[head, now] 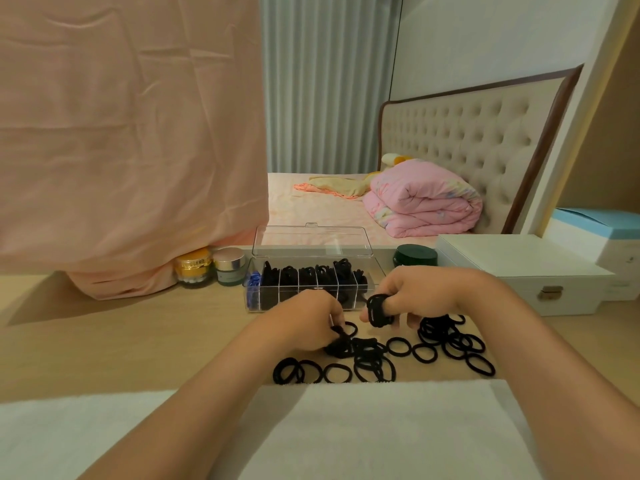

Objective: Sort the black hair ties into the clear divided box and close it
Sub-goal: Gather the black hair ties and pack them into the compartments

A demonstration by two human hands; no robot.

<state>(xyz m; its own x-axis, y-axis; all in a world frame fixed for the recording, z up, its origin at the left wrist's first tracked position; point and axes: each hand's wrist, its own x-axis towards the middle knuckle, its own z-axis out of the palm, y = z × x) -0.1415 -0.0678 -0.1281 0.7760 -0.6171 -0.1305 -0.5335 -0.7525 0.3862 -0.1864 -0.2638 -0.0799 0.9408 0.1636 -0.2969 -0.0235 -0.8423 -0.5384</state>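
Nearest lay a white cloth [346,431], and just beyond its edge the loose black hair ties [446,341] were scattered on the table [138,341]. The left grip [308,320] pinched one or more ties at the heap's near-left part. The right grip [419,292] was clenched on a bundle of ties [379,310] looped over its fingers.

The clear divided box [254,304] lay straight beyond both, its long axis running left to right. The bundle hung just in front of its front wall, so the right grip was judged nearer. Its lid [311,240] stood up. The leftmost compartment held blue ties [254,282]; the others held black ones.
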